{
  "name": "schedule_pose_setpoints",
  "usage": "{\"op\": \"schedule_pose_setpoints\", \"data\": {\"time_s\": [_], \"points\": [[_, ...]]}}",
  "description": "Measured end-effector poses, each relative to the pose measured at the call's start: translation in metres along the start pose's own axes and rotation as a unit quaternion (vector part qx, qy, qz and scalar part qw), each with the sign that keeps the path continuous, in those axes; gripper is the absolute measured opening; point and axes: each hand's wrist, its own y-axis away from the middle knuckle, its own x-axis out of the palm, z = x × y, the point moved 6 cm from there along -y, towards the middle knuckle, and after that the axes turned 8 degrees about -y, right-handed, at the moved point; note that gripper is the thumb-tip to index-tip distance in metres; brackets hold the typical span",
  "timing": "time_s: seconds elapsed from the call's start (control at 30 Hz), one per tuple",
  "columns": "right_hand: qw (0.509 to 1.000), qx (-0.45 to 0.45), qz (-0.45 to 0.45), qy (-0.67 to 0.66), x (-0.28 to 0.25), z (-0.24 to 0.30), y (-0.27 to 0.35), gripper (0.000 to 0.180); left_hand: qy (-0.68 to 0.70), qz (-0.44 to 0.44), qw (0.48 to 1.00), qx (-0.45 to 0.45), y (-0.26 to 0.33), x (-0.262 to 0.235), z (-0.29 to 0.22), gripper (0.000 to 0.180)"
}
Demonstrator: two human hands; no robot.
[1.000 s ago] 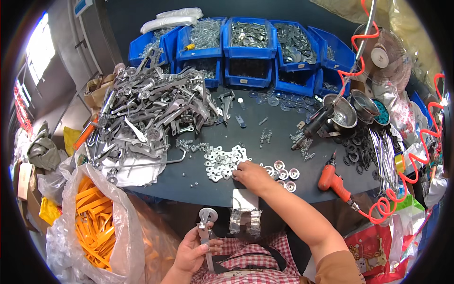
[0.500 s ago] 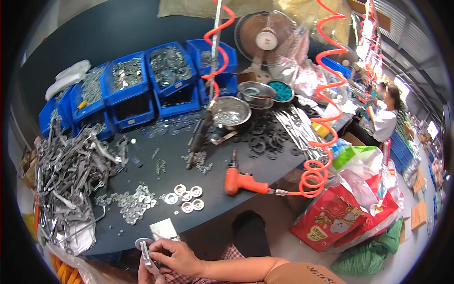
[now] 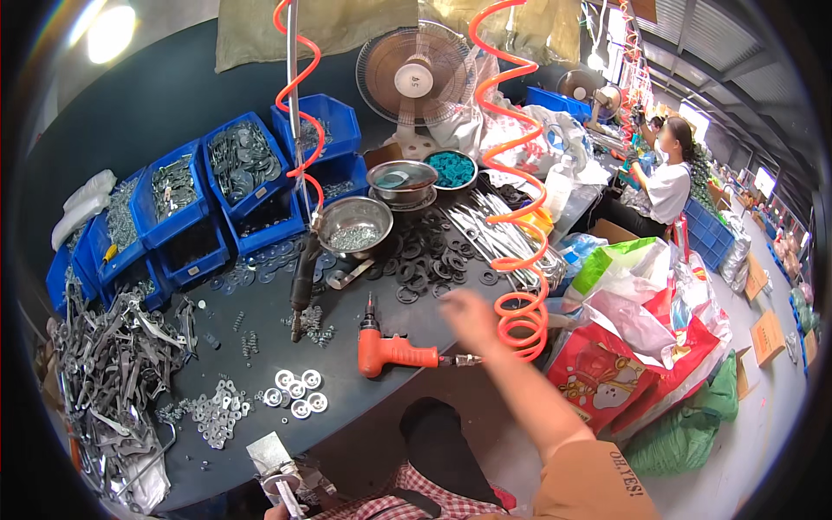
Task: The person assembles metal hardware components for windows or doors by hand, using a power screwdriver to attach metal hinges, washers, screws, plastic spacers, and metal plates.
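Note:
At the lower edge, my left hand (image 3: 276, 513) is mostly cut off, closed around a metal lever with a round disc (image 3: 282, 485). A square metal plate (image 3: 269, 453) is beside that disc, at the table's front edge. My right hand (image 3: 471, 319) is stretched out over the table's right front, blurred, so its fingers cannot be made out. Just beyond it lie many black rings (image 3: 426, 264). A red air screwdriver (image 3: 394, 351) lies to the left of this hand, its coiled red hose (image 3: 522, 322) to the right.
Blue bins (image 3: 247, 165) of metal parts stand at the back left, above a heap of metal levers (image 3: 117, 373). White-rimmed wheels (image 3: 299, 392) and small links (image 3: 223, 414) lie in front. Metal bowls (image 3: 354, 227), long rods (image 3: 503, 238) and a red bag (image 3: 598, 381) are farther right. A co-worker sits beyond.
My right hand has left the metal lever and swung right and forward over the table. The left hand still holds the lever. The whole view has shifted, with the table sliding left.

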Motion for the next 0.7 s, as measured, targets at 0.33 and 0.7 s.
{"op": "schedule_pose_setpoints", "data": {"time_s": [0.33,0.7], "points": [[0.930,0.217,-0.231,0.184,-0.100,-0.132,-0.025,0.037,0.165,-0.064,0.983,-0.052,0.006,0.013,-0.012,0.064],[0.583,0.277,0.122,-0.754,0.068,0.080,0.133,0.029,0.199,-0.071,0.976,-0.059,0.004,-0.004,-0.005,0.072]]}}
